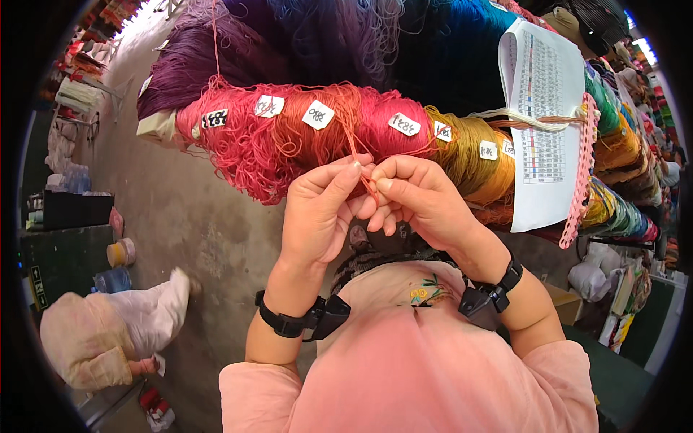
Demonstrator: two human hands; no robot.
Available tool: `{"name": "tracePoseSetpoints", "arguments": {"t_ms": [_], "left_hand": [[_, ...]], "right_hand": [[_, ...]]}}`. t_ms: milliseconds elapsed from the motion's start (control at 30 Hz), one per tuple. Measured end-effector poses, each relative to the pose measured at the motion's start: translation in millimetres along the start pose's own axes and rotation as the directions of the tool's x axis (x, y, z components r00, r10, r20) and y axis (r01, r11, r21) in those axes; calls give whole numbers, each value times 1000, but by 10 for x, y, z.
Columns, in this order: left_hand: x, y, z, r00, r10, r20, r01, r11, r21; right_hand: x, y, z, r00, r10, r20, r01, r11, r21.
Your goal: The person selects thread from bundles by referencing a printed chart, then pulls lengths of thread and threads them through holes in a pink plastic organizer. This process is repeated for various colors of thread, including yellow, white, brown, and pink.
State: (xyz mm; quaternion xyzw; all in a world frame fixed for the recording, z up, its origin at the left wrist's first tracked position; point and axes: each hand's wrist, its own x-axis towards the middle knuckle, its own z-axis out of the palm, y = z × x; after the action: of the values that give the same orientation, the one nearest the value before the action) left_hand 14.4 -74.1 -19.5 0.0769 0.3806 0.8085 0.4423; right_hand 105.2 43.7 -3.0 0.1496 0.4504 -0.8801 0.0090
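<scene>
My left hand [325,202] pinches a reddish-orange thread [351,133] between thumb and finger. That thread runs up to the orange-red hank [307,141] just above. Close beside it, my right hand [415,191] is closed on the same thread, and a short loop hangs between the fingertips. Both hands are in front of a long row of thread hanks, pink at the left, then crimson [401,137], olive [455,162] and golden. Small white paper labels [317,114] are stuck on the hanks. The fingertips partly hide the thread's end.
A printed paper chart [541,123] hangs at the right beside a pink braided strip [581,173]. Purple and blue hanks [303,43] lie behind the front row. At the lower left, a person [108,332] bends over near a dark green table [68,267].
</scene>
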Motion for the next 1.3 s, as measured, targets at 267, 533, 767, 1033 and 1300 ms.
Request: {"name": "tracePoseSetpoints", "arguments": {"t_ms": [267, 533, 767, 1033, 1300], "left_hand": [[-10, 5, -7, 1000, -30, -2, 30, 998, -60], [-31, 42, 22, 999, -46, 10, 47, 998, -36], [-228, 177, -17, 944, 328, 17, -296, 828, 476], [-923, 555, -285, 991, 130, 21, -122, 841, 527], [-3022, 1050, -2657, 637, 252, -728, -76, 961, 267]], "right_hand": [[16, -6, -4, 1000, 19, 10, -19, 1000, -5], [-15, -21, 57, 1000, -13, 8, 14, 979, -205], [36, -31, 35, 993, -63, 95, 105, 834, -541], [454, 58, 87, 988, -104, 112, 120, 982, -145], [402, 20, 152, 990, -139, 22, 141, 975, -170]]}}
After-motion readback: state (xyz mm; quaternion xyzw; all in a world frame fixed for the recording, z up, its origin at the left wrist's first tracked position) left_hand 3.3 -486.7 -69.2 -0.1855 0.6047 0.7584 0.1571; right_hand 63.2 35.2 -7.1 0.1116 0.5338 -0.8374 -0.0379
